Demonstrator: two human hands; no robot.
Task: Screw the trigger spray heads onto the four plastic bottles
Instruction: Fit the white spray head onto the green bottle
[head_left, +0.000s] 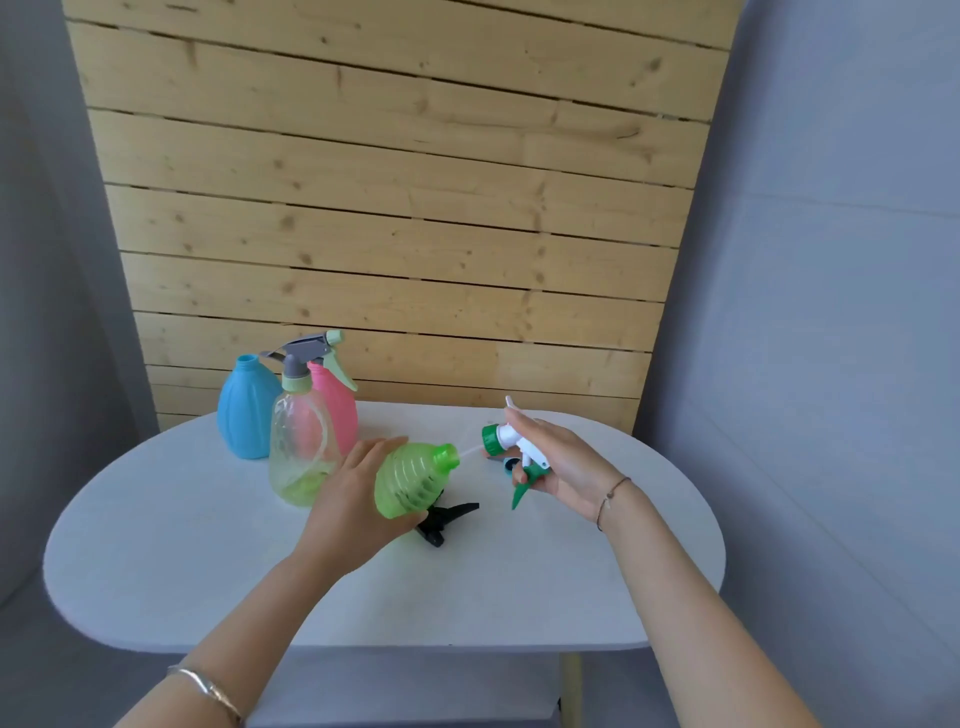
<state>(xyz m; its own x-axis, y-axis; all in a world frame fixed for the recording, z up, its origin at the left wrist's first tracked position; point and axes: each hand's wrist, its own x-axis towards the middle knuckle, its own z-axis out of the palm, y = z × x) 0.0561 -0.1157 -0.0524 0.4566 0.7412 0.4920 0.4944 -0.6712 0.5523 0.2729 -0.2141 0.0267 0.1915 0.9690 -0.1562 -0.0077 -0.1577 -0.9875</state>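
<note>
Over the white table (208, 561), the left hand (358, 499) is gripping the green bottle (410, 480) tilted, its mouth facing the sprayer (511, 447) clasped in the right hand (561, 462), easing insertion.

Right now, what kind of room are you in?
Probably a small home-style workspace, though I can't be sure: a white oval table stands against a wooden plank wall, with grey walls either side.

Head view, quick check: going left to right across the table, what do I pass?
Blue bottle → clear bottle → left hand → green bottle → green-white spray head → right hand. Pink bottle and black spray head overlap others, so left out.
</note>
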